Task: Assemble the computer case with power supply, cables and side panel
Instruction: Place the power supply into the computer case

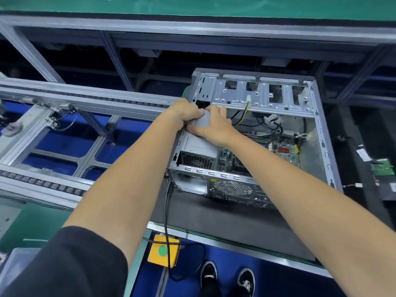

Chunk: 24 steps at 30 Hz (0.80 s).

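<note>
your left hand (186, 111) and right hand (211, 125) meet at the far left corner of the open computer case (252, 133), both sets of fingers curled round the far end of the grey power supply (198, 146); the left fingers wrap it from the outer side, the right thumb presses along its near face. just left of your fingers runs the case's thin metal wall, and just beyond them the drive-bay plate (257, 95), so room there is tight. to the right of your fingers black and yellow cables (242, 116) loop over the motherboard (285, 151), with open space above them. the power supply sits inside the case's left side, its honeycomb vent facing you. the case lies on its side on a dark mat on the counter (225, 224), side panel off.
</note>
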Each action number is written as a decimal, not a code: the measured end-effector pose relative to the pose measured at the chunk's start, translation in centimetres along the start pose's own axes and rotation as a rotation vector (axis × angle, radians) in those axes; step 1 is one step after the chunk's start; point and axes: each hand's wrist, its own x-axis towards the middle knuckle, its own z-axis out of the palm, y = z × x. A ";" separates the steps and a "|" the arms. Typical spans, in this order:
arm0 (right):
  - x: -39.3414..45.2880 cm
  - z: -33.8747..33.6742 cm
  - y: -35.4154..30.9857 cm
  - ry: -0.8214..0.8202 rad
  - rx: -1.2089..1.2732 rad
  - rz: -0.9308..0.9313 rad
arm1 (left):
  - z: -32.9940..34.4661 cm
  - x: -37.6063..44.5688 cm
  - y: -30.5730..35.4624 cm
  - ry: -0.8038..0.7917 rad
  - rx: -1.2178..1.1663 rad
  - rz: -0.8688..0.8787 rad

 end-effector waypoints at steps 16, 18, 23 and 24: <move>1.7 -1.2 0.7 -0.168 0.473 0.189 | 0.2 1.7 -0.6 0.114 0.010 0.075; 1.8 -0.7 0.9 -0.099 0.393 0.172 | 0.9 1.4 -0.1 0.119 0.038 0.136; 2.5 -1.7 1.6 -0.093 0.193 0.057 | 2.5 0.8 0.0 0.181 0.253 0.319; 2.8 -1.9 1.7 -0.084 0.167 0.063 | 2.5 0.8 -0.2 0.191 0.281 0.353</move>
